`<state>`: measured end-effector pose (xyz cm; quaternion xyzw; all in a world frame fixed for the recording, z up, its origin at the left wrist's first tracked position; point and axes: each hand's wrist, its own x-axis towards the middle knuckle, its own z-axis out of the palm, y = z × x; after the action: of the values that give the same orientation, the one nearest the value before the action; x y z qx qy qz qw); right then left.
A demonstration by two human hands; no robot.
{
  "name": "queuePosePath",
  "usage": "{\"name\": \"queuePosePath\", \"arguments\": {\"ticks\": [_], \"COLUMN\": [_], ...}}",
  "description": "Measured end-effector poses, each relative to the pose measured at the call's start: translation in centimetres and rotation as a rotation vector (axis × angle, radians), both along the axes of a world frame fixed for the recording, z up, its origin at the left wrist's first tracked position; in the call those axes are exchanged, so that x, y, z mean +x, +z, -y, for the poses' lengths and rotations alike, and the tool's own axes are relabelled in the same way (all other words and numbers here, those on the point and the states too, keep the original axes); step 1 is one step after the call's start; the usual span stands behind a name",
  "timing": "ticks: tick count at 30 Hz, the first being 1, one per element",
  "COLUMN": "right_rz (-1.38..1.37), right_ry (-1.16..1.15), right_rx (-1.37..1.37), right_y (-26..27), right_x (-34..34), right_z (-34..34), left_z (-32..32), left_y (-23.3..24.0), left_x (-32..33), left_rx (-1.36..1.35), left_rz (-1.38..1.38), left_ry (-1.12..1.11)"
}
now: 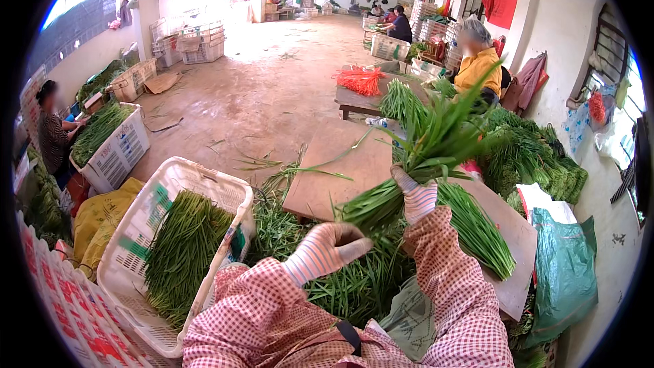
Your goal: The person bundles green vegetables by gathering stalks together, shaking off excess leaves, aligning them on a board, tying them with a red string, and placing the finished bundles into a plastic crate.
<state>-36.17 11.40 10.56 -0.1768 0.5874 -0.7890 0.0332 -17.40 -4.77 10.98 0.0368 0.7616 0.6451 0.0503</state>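
My right hand, in a striped knit glove, is closed around a bunch of long green leafy stalks, which look like Chinese chives. It holds the bunch slanting above a low table, and the upper leaves are blurred. Lower and to the left is my left hand, gloved alike, its fingers curled close to the bunch's lower end; whether any leaf is in it is unclear. Beside my right forearm, another bundle of green stalks lies on a board. Loose green leaves are heaped beneath my hands.
A white plastic crate with stacked chives stands at my left. Red ties lie on a farther table. A person in yellow sits beyond, another person at far left. A green sack is at right.
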Motion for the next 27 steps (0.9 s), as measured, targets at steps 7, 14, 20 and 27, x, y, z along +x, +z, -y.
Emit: {"name": "queuePosePath", "arguments": {"ticks": [7, 14, 20, 27], "right_rz": [-0.882, -1.151, -0.87, 0.888], "right_ry": [0.263, 0.664, 0.908, 0.845], "right_rx": [0.408, 0.515, 0.243, -0.726], "right_y": [-11.7, -7.7, -4.5, -13.8], "right_x": [9.4, 17.3, 19.2, 20.5], "right_z": [3.2, 1.0, -1.7, -3.5], "left_z": [-2.3, 0.9, 2.2, 4.8], "left_y": [-10.9, -12.3, -9.4, -6.7], "left_x": [-0.8, 2.8, 5.8, 11.8], "left_rx": [1.489, 1.307, 0.973, 0.262], "left_rz": [0.133, 0.488, 0.431, 0.305], "left_ry": [0.011, -0.012, 0.28, -0.108]}}
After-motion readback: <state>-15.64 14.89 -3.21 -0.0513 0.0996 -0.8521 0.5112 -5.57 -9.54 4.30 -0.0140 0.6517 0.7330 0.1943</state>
